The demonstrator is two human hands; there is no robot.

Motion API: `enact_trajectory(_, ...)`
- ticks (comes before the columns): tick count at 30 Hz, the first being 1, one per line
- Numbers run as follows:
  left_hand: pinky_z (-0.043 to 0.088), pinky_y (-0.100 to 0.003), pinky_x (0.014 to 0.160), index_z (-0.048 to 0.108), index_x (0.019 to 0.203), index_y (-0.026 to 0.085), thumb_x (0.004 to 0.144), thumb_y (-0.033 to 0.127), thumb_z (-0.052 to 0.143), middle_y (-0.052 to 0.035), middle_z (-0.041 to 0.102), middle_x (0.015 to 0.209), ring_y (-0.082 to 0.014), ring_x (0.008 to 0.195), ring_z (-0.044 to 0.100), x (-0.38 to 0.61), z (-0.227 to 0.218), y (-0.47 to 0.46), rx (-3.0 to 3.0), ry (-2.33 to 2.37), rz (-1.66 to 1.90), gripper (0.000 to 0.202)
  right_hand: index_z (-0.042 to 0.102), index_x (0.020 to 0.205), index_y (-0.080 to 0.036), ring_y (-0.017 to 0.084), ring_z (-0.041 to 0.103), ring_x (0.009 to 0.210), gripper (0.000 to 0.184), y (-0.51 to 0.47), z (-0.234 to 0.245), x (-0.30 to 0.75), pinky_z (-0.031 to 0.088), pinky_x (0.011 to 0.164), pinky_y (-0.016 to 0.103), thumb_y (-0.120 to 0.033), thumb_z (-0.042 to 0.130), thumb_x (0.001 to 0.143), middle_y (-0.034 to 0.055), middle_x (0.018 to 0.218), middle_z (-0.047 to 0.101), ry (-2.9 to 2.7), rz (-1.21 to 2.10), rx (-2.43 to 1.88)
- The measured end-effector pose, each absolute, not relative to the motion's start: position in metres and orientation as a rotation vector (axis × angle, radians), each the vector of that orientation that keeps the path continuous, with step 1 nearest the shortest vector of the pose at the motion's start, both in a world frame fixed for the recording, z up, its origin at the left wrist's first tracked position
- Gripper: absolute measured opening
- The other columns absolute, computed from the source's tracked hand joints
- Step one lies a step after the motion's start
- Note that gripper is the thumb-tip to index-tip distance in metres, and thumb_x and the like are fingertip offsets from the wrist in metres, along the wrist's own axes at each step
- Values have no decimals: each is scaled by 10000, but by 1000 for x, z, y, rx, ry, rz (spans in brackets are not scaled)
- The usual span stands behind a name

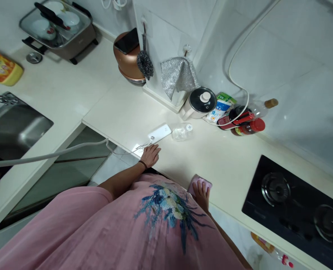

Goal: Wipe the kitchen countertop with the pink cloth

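My left hand (151, 155) lies palm down at the counter's front edge, fingers extended and holding nothing. Just beyond its fingertips are a white power bank (159, 134) and a thin white cable (124, 153). Beside the power bank, a clear plastic bottle (182, 132) lies on its side. My right hand (201, 193) grips a pink sponge (194, 181) against the countertop, its fingers over the top. The sponge's underside and part of its near side are hidden.
A lidded electric pot (202, 100), seasoning bottles (248, 127) and packets (219, 107) stand along the wall. A black gas stove (293, 210) is at right, a sink (20, 127) at left. A white hose (48, 156) crosses the left side. A grey cloth (178, 75) hangs above.
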State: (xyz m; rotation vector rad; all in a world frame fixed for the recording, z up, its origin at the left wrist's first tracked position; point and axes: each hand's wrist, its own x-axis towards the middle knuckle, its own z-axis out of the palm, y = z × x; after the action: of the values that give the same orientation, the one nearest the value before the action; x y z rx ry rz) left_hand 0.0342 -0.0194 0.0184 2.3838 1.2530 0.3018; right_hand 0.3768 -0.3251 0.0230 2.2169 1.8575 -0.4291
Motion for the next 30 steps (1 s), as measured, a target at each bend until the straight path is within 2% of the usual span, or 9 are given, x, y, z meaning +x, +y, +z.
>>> enact_trajectory(3,359,-558,1170,618,1481,239,999,275,497,-139,580,1559,-347,1479,444,34,19,-20,2367,1258,307,498,518,1600,-380,363,300,1632,599,-271,25,333,202,1322,668,-411,509,1001,61,1701,474,2063,-539,2104)
enact_trajectory(6,352,-558,1174,620,1482,241,999,271,495,-138,581,1561,-350,1477,446,35,20,-21,2363,1274,307,500,533,1585,-389,372,342,1609,550,-216,22,291,205,1313,663,-435,500,1038,40,1681,504,2296,-617,1963)
enact_trajectory(12,361,-541,1163,638,1449,223,1005,277,487,-140,602,1537,-344,1466,460,36,23,-20,2395,1288,299,473,560,1545,-429,270,414,1575,475,-158,16,261,199,1335,562,-423,492,1076,1,1657,538,2592,-635,1699)
enact_trajectory(16,368,-540,1158,636,1451,223,1001,278,496,-146,608,1526,-340,1463,461,37,23,-20,2404,1285,323,475,500,1598,-409,293,323,1622,558,-146,22,296,136,1343,576,-482,530,1046,16,1712,461,2548,-602,1782)
enact_trajectory(20,372,-541,1160,647,1443,225,1005,279,487,-143,619,1515,-340,1463,465,37,20,-20,2407,1289,326,470,418,1658,-328,323,199,1663,597,-126,30,339,86,1332,623,-456,409,1075,57,1763,363,2264,-482,2141)
enact_trajectory(25,381,-544,1163,655,1442,238,1002,284,485,-140,627,1506,-337,1455,477,36,16,-20,2404,1291,326,473,426,1653,-343,306,181,1667,578,-90,29,347,62,1341,606,-433,378,1084,21,1779,332,2325,-496,2072)
enact_trajectory(30,379,-549,1171,657,1445,252,992,286,494,-134,629,1506,-337,1457,478,36,16,-20,2405,1292,327,482,415,1659,-344,300,161,1672,580,-53,25,337,94,1340,605,-443,358,1090,13,1778,334,2307,-478,2126)
